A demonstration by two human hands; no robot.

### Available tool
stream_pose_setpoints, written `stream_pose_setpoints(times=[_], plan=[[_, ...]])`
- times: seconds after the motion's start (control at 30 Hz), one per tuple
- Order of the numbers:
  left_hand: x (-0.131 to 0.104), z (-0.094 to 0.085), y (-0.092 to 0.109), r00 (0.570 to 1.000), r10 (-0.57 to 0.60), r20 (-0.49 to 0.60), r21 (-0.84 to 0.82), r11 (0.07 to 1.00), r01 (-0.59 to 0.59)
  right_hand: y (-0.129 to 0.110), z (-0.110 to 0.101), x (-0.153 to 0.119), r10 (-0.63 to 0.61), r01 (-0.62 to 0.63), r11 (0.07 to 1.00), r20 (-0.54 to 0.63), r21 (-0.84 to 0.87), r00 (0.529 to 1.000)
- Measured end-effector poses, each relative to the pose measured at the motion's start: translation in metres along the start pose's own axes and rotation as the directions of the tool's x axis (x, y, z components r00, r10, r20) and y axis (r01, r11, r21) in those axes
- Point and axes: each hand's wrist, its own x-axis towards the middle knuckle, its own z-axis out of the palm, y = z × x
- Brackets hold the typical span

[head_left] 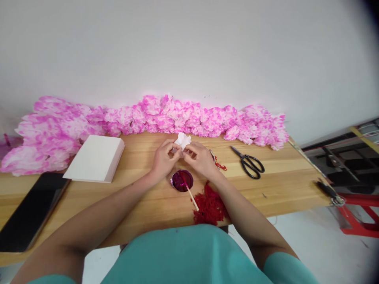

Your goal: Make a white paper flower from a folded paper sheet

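A small piece of crumpled white paper (pixel 182 140) is pinched between my two hands over the middle of the wooden table. My left hand (pixel 166 157) grips its left side with thumb and fingers pressed together. On its right side, my right hand (pixel 199 157) holds it in the same way. Just below the hands stands a round dish of dark magenta liquid (pixel 179 181), with a thin wooden stick (pixel 192 198) leaning out over its rim. A heap of red threads (pixel 211 207) lies beside the stick, near my right forearm.
Pink and white paper bunches (pixel 177 116) line the wall. A white paper stack (pixel 94 157) and a black phone (pixel 32 211) lie at left. Black scissors (pixel 248 162) lie at right, with a few red threads (pixel 220 165) nearer my hand. A red stool (pixel 361 215) stands beyond the table's right end.
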Motion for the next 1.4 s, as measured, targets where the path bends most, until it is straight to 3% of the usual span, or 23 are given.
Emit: stream_pose_setpoints(times=[0.2, 0.4, 0.6, 0.97, 1.4], plan=[[0.0009, -0.0001, -0.0023, 1.000, -0.008, -0.010, -0.053, 0.999, 0.007, 0.0011, -0.0031, 0.0010, 0.080, -0.081, 0.991, 0.010, 0.107, 0.997], [0.0004, -0.0008, -0.0022, 0.999, 0.022, 0.039, -0.042, 0.999, -0.020, 0.0059, -0.0011, -0.0001, 0.046, -0.043, 0.991, -0.026, 0.126, 0.999], [-0.0011, -0.0010, -0.0017, 0.997, 0.066, 0.047, 0.021, 0.998, -0.067, 0.0050, 0.0001, -0.0014, -0.022, 0.025, 0.999, -0.048, 0.048, 0.999], [-0.0023, 0.0005, 0.0005, 0.999, 0.044, 0.024, 0.057, 0.997, -0.045, -0.0011, 0.0046, -0.0040, -0.077, 0.070, 0.988, -0.048, -0.140, 0.996], [0.0003, 0.0020, -0.0035, 0.996, -0.086, 0.011, -0.123, 0.989, 0.086, 0.0053, 0.0043, 0.0002, 0.120, -0.108, 0.975, -0.049, 0.195, 0.992]])
